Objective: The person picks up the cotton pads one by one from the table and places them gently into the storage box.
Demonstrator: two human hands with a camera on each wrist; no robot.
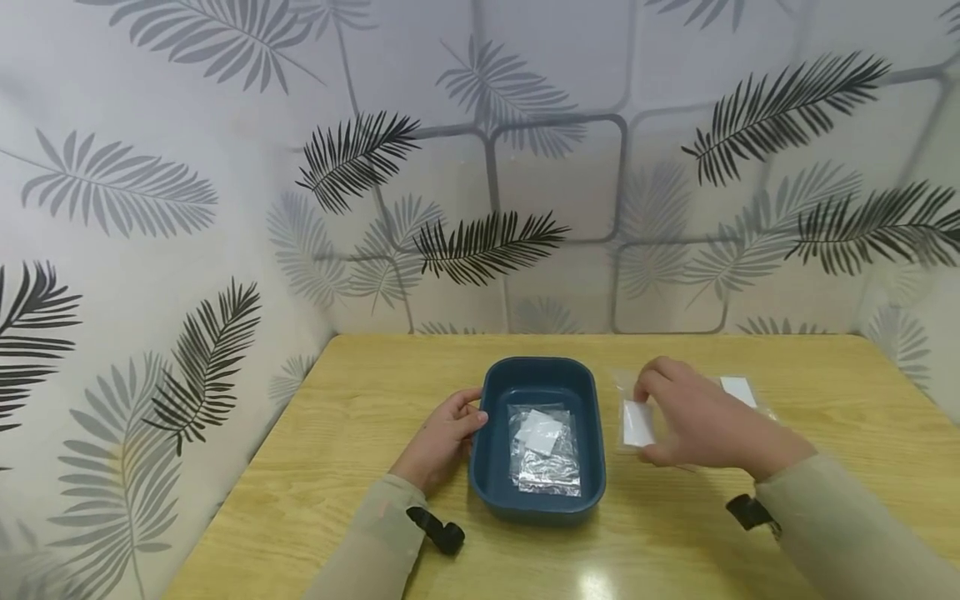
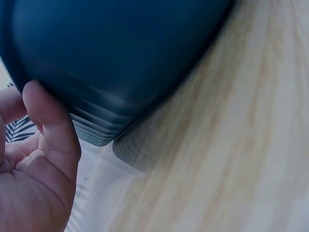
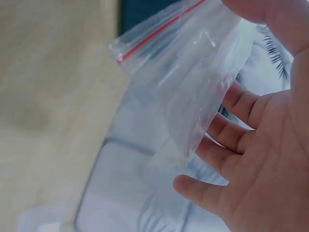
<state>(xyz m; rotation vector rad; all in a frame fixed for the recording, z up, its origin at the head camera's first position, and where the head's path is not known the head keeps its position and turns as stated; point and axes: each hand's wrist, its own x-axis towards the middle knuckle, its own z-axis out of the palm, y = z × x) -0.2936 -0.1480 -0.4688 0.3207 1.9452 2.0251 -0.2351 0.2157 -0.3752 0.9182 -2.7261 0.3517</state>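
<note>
A dark blue rectangular bin [image 1: 540, 507] stands on the table, with several clear plastic bags [image 1: 551, 471] and white pieces lying inside it. My left hand [image 1: 447, 432] grips the bin's left rim, thumb on the near side and fingers behind, as the left wrist view also shows. To the right of the bin, my right hand [image 1: 701, 417] pinches a clear zip-lock bag [image 3: 186, 72] by its edge. This bag has a red line along its seal and a white piece [image 1: 638, 423] showing in the head view. The other fingers of that hand spread behind the bag.
Beyond my right hand lies another clear bag with a white card [image 1: 738, 390] on the table. The wood-grain table [image 1: 360, 392] meets a wall covering [image 1: 555, 183] with a feather pattern at its back edge. Black straps [image 1: 435, 529] sit at both wrists.
</note>
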